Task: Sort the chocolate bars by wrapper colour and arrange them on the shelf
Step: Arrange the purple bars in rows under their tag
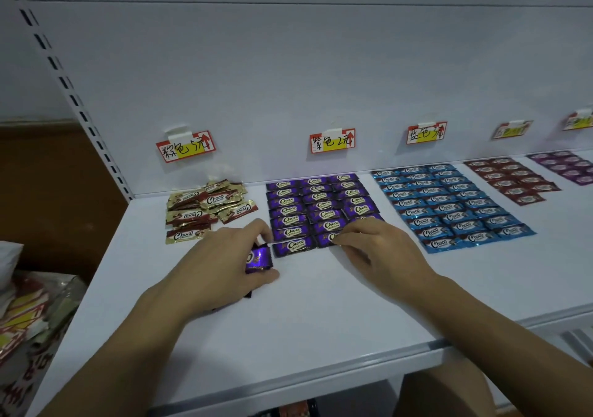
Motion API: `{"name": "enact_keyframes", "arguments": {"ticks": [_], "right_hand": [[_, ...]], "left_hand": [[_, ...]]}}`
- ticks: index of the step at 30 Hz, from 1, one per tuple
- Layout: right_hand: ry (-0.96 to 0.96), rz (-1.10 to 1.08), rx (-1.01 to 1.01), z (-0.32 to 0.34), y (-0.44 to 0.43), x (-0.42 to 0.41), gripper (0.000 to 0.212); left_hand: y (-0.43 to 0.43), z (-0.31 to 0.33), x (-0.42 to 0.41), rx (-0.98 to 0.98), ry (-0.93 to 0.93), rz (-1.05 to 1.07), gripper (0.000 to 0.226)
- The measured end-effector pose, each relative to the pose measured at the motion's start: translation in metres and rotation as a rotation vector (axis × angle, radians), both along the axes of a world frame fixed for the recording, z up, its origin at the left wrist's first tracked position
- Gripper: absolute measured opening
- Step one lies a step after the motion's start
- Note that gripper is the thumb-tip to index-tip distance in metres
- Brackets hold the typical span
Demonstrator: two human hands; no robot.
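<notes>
**A:** Where's the bar sitting?
**B:** Left hand is gripping it. Purple bar, fingers curled round it, low over the shelf.
**A:** Right hand?
**B:** Right hand is reaching onto the front-row bar, fingers bunched and seemingly pinching its right end.
**A:** What's the next move hinging on?
**B:** I'm guessing alignment. The purple grid is running long axis left-right and lying just right of the left fingers. The left hand is nearer.
**A:** Further back?
**B:** Gold pile is lying loose and looking unsorted. Blue grid is lying right of purple.
</notes>
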State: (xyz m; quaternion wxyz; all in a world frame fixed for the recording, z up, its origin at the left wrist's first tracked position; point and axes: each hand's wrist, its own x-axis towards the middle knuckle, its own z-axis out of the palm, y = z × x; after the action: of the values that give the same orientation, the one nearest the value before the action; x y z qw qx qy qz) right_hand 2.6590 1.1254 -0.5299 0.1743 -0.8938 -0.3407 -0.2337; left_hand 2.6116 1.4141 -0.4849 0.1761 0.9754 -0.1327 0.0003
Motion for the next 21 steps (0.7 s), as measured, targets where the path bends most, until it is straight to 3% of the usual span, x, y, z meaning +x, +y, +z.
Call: {"name": "enact_keyframes", "arguments": {"ticks": [2,8,21], "right_hand": [[-0.002,0.003,-0.003,0.000,0.000,0.000,0.018],[0.000,0.000,0.004,0.000,0.002,-0.001,0.020],[0.014,-0.003,0.015,-0.002,-0.001,0.000,0.021]], "left_hand": [[-0.014,-0.001,0.002,0.048,-0.065,-0.024,0.046],[-0.037,0.011,0.024,0.126,-0.272,-0.076,0.021],[-0.041,-0.004,0.034,0.218,-0.165,-0.129,0.024]]}}
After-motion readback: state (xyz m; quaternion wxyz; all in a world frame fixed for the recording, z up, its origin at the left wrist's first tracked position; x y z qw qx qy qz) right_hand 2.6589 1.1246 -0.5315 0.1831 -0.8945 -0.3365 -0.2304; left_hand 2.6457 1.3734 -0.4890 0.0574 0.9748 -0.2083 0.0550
